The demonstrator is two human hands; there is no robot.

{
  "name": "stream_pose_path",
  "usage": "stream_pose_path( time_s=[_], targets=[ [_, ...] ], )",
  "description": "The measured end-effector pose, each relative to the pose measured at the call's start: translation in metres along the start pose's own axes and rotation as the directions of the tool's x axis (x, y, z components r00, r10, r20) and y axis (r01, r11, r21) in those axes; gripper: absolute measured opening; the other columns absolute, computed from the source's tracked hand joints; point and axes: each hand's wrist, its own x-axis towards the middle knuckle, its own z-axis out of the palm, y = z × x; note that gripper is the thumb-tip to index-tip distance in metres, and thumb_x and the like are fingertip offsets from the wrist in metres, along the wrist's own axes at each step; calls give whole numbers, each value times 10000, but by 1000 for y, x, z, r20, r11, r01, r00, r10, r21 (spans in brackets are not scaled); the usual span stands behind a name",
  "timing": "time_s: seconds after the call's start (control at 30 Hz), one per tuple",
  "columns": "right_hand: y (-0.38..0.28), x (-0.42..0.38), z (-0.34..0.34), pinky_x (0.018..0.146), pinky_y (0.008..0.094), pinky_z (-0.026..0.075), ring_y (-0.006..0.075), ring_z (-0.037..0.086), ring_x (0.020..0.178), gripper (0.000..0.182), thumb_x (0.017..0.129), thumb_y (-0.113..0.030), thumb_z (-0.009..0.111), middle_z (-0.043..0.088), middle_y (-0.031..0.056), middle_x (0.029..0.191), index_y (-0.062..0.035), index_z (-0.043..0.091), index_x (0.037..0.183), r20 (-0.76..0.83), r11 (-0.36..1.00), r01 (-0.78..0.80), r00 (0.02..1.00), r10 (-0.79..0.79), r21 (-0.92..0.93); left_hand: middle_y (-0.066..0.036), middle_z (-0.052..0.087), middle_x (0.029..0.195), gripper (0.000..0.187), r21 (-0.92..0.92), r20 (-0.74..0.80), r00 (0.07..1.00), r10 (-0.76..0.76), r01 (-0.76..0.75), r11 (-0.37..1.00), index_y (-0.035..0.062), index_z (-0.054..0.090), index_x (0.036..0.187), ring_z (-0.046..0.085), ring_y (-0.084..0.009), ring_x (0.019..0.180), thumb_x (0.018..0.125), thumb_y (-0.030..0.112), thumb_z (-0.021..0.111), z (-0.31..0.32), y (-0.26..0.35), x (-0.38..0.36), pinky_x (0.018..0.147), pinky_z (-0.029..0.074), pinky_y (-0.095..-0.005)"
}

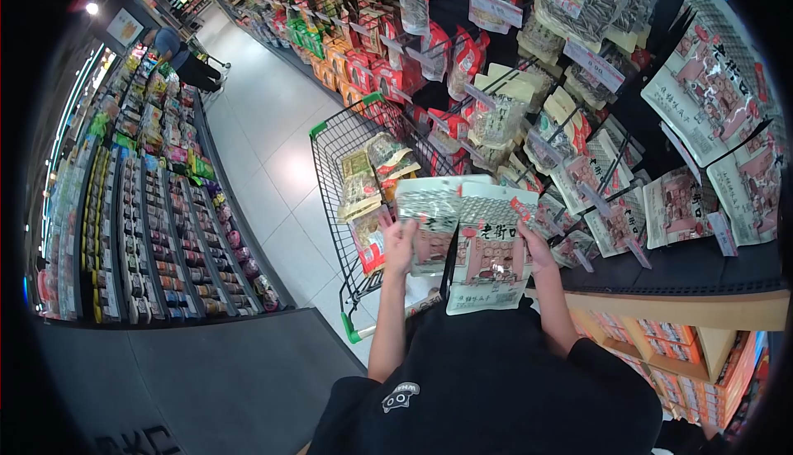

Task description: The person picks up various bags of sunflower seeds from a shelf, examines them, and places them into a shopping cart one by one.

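Observation:
Two silver-and-pink bags of melon seeds are in front of my chest, side by side and overlapping a little. My left hand grips the left bag of melon seeds at its outer edge. The right bag of melon seeds is upright with its printed front towards me, and my right hand is closed on its right edge. Just beyond my left hand stands a wire shopping cart with green corners. Several snack packets lie inside it.
On the right, a shelf rack holds hanging snack bags and price tags. Orange boxes are stacked low at the right. Shelves of small packets line the left side. Another person bends over farther along the tiled aisle.

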Motion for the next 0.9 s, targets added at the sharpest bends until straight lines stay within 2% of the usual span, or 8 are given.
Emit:
stream_pose_path(
  time_s=[0.27,0.3,0.4,0.43,0.6,0.7,0.8,0.9],
  targets=[
    [10,-1,-46,855,325,496,178,610,972,358,925,-202,555,613,79,1103,-32,493,1233,53,990,122,991,-126,71,-131,607,1138,339,-761,-107,994,-29,-63,646,8,506,1202,608,-245,1004,984,236,381,-72,47,19,929,467,-379],
    [12,-2,-46,855,324,496,181,611,971,361,926,-201,553,613,82,1104,-33,488,1239,41,992,102,994,-105,69,-138,598,1168,368,-805,71,990,121,-15,593,10,487,1231,570,-285,1081,977,251,375,-84,37,25,946,453,-420],
    [16,-2,-41,903,314,463,168,578,1036,390,928,-198,549,588,79,1152,-34,459,1269,61,993,120,991,-121,20,-37,582,821,225,-965,175,877,448,62,255,57,491,1049,531,-176,781,933,246,456,-43,73,25,709,461,-319],
    [20,-2,-40,916,312,453,163,567,1054,398,928,-198,549,580,77,1166,-33,450,1276,76,988,152,985,-152,-4,0,483,706,166,-958,105,955,276,22,285,78,462,953,441,-140,675,917,238,491,-41,77,16,642,412,-282],
    [35,-8,-29,928,309,440,155,546,1078,423,923,-160,551,557,58,1169,-48,413,1308,103,984,153,984,-144,-95,8,483,693,174,-955,181,935,306,92,284,80,470,958,449,-142,704,918,246,503,-38,70,18,647,416,-284],
    [43,-17,-26,891,306,463,156,561,1049,434,923,-148,552,557,50,1159,-62,402,1321,102,994,105,989,-104,-6,-41,509,1034,304,-894,210,927,312,53,444,99,471,1146,492,-153,973,939,322,463,-48,55,8,965,397,-355],
    [49,-24,-30,911,300,445,161,558,1061,452,926,-162,551,550,55,1182,-71,390,1338,89,994,113,990,-113,2,-20,492,1099,341,-718,-76,997,-36,-30,695,102,482,1130,494,-179,1027,922,372,483,-43,60,1,976,400,-359],
    [54,-29,-30,937,306,426,170,547,1084,452,926,-167,551,546,59,1198,-71,395,1339,71,990,143,987,-143,15,-12,504,980,265,-795,50,999,7,36,605,100,445,1141,503,-149,1007,941,270,481,-44,58,4,897,422,-296]
  ],
)
